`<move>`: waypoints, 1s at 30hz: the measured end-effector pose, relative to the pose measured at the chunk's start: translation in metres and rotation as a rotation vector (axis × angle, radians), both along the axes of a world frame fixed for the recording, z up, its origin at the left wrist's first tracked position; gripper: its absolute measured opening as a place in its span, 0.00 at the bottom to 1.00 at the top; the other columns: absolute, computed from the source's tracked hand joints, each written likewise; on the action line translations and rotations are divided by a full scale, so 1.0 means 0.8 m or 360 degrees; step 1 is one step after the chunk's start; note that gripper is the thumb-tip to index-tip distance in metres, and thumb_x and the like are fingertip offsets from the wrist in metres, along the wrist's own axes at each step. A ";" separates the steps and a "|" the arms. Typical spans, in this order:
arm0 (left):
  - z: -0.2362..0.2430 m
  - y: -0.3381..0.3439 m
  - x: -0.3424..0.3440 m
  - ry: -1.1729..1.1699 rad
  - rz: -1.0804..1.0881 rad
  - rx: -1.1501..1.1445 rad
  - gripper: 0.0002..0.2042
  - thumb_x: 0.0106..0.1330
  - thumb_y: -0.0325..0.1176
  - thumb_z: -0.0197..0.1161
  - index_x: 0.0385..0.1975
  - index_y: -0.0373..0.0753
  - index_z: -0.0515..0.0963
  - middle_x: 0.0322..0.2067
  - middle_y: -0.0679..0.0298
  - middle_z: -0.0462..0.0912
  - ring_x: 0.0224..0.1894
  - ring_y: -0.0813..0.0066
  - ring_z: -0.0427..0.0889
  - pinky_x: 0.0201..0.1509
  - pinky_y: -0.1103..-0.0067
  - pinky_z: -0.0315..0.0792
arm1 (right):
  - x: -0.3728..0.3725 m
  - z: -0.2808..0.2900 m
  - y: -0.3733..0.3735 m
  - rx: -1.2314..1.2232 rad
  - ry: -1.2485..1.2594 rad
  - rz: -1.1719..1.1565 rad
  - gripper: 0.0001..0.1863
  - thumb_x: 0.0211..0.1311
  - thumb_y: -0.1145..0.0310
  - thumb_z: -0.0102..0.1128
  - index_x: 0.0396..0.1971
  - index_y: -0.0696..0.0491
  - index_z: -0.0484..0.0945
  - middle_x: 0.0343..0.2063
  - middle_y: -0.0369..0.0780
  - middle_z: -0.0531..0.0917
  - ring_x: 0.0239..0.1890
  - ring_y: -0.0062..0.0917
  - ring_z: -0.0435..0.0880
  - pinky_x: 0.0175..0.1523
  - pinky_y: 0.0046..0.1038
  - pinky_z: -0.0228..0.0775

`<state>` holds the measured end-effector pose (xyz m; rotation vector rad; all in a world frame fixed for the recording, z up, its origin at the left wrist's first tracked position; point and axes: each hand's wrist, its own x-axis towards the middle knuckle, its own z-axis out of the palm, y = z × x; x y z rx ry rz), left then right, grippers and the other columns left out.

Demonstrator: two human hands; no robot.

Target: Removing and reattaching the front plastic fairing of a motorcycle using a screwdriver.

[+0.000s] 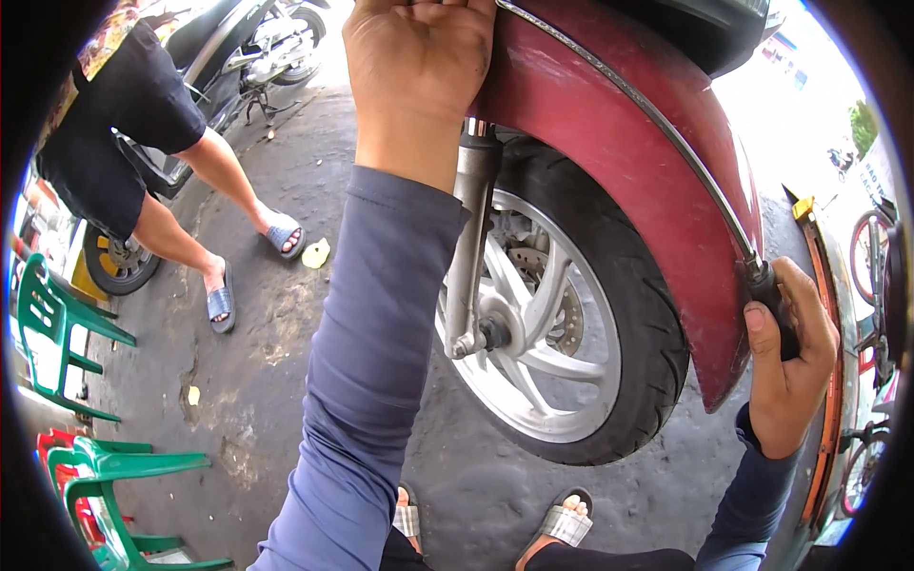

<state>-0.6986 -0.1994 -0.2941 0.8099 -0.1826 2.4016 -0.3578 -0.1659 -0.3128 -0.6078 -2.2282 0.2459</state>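
Note:
My right hand (790, 357) grips the black handle of a long screwdriver (666, 124) at the right. Its metal shaft runs diagonally up across the red front fender (609, 143) of a motorbike to the top edge, beside my left hand (414, 67). My left hand is palm toward me against the fender, its fingers bent and partly cut off by the frame, so what they hold is hidden. Below are the silver fork (465, 266) and the front wheel (571, 433), with a black tire, pale spoked rim and brake disc.
A person (152, 152) in black shorts and slides stands at the left beside a parked scooter (205, 57). Green plastic chairs (133, 462) line the left edge, with red ones behind. Bicycles (866, 257) and an orange rail (819, 285) are at the right. My sandaled feet show below.

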 end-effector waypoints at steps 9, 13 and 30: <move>-0.005 0.002 0.003 0.0112 -0.0240 0.0225 0.09 0.72 0.34 0.53 0.42 0.38 0.76 0.38 0.61 0.79 0.43 0.68 0.77 0.50 0.71 0.74 | -0.001 -0.011 0.003 -0.0030 0.0110 -0.0020 0.19 0.61 0.66 0.62 0.47 0.64 0.76 0.32 0.44 0.81 0.35 0.25 0.79 0.44 0.26 0.70; -0.003 0.005 0.001 0.0130 -0.0282 0.0249 0.08 0.72 0.34 0.52 0.42 0.39 0.77 0.38 0.61 0.79 0.43 0.69 0.77 0.50 0.71 0.74 | 0.000 -0.011 0.003 -0.0082 0.0134 -0.0030 0.19 0.62 0.65 0.61 0.47 0.64 0.76 0.32 0.45 0.81 0.34 0.26 0.79 0.44 0.26 0.70; -0.004 0.010 -0.008 0.0374 -0.0404 0.0362 0.11 0.71 0.37 0.50 0.37 0.39 0.78 0.36 0.61 0.81 0.39 0.70 0.74 0.47 0.72 0.66 | 0.016 -0.012 0.007 -0.0147 -0.0033 -0.0045 0.22 0.68 0.64 0.57 0.56 0.63 0.72 0.45 0.41 0.80 0.46 0.21 0.76 0.54 0.23 0.66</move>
